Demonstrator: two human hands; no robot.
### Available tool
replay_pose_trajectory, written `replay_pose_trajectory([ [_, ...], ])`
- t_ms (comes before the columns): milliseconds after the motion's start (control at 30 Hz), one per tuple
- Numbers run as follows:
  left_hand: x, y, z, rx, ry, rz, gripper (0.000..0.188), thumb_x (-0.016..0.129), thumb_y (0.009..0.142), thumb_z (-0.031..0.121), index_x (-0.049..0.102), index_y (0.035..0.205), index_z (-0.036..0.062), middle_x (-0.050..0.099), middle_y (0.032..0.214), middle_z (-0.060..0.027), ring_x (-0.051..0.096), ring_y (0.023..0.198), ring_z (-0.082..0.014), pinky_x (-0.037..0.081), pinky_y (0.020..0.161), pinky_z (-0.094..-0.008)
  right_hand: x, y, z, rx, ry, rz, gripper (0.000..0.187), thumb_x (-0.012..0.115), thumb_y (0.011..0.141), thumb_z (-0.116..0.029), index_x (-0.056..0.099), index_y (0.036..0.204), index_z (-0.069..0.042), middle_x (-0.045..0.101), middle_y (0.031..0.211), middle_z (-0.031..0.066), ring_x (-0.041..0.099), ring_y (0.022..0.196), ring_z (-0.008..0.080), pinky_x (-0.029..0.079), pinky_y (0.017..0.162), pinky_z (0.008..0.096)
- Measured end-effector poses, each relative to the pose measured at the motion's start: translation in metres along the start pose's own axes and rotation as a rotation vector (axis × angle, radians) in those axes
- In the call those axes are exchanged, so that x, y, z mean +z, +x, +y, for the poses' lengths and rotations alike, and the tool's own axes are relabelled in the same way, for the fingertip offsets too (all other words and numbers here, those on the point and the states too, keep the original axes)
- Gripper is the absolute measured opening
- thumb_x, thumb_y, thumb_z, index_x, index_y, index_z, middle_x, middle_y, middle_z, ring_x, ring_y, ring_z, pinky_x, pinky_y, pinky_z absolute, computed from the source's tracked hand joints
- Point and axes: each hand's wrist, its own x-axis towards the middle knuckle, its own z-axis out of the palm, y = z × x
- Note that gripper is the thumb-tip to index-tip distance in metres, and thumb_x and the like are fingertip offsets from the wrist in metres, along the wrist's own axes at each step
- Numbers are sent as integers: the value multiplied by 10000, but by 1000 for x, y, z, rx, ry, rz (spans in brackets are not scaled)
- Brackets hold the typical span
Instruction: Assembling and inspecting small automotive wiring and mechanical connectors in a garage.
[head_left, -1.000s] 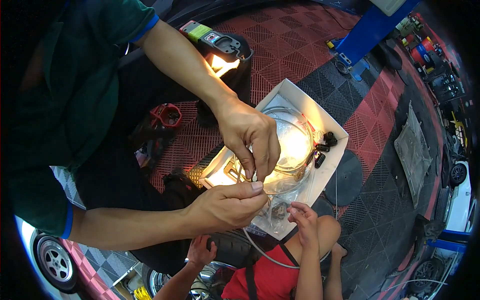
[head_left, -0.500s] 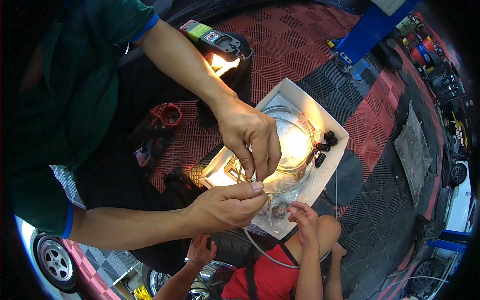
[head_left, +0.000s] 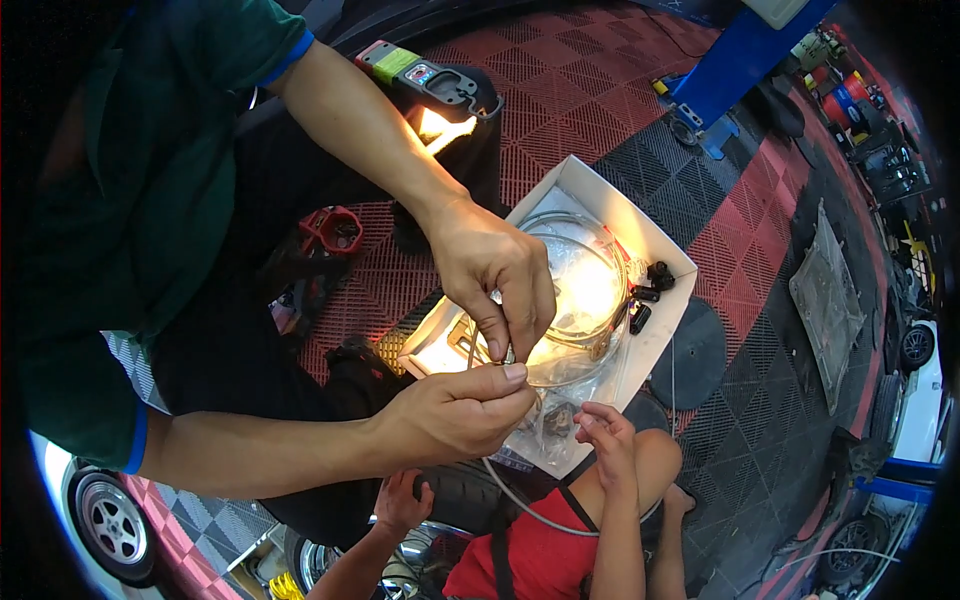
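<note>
My right hand (head_left: 608,436) is raised over my bent knee, beside the near edge of a white cardboard box (head_left: 650,365). Its fingers are loosely bent and apart, with nothing seen in them. Lower left, my left hand (head_left: 404,502) hangs near a black tyre, fingers half curled, thumb apart, no object visible. Between and beyond them, a co-worker's two hands (head_left: 500,270) pinch a small metal fitting (head_left: 509,355), mostly hidden by fingertips. A thin grey hose (head_left: 520,505) runs from below those hands across my red clothing (head_left: 540,555).
Coiled hose (head_left: 560,222), clear plastic bags (head_left: 550,425) and black fittings (head_left: 645,295) lie in the box under bright light. A work lamp (head_left: 425,80) rests at the co-worker's leg. A blue lift post (head_left: 735,75) stands far right; a flat panel (head_left: 828,305) lies on the floor.
The co-worker's upper hand has shifted slightly to the left, and the hose below has moved a little with it. My two hands have stayed where they were.
</note>
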Motion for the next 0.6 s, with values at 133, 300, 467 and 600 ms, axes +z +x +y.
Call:
replay_pose_trajectory([
  [133, 0, 0, -1, 17, 5, 10, 281, 628, 806, 223, 602, 1028, 53, 573, 1067, -166, 560, 1025, -375, 458, 910, -459, -2, 0, 1, 2, 12, -7, 333, 716, 848, -130, 628, 1121, 40, 697, 926, 103, 633, 746, 123, 514, 687, 241],
  [300, -3, 2, 2, 30, -7, 16, 267, 632, 798, 210, 598, 1011, 53, 571, 1054, -168, 556, 1018, -380, 459, 902, -462, -2, 2, 2, 1, 7, -4, 328, 711, 848, -131, 622, 1118, 32, 692, 923, 105, 624, 718, 123, 505, 678, 244],
  [467, -3, 3, 3, 40, -16, 31, 266, 630, 794, 202, 597, 1009, 51, 574, 1038, -174, 560, 1007, -380, 463, 889, -465, -2, 3, 1, -1, 0, 3, 323, 707, 849, -135, 615, 1115, 24, 687, 916, 105, 612, 686, 120, 497, 671, 246],
  [600, -1, 2, 2, 44, -13, 29, 267, 630, 791, 200, 597, 1009, 48, 573, 1040, -175, 561, 1009, -382, 464, 886, -468, -5, 2, 2, 0, 23, -10, 323, 712, 845, -116, 628, 1118, 36, 697, 930, 112, 628, 732, 123, 506, 674, 240],
])
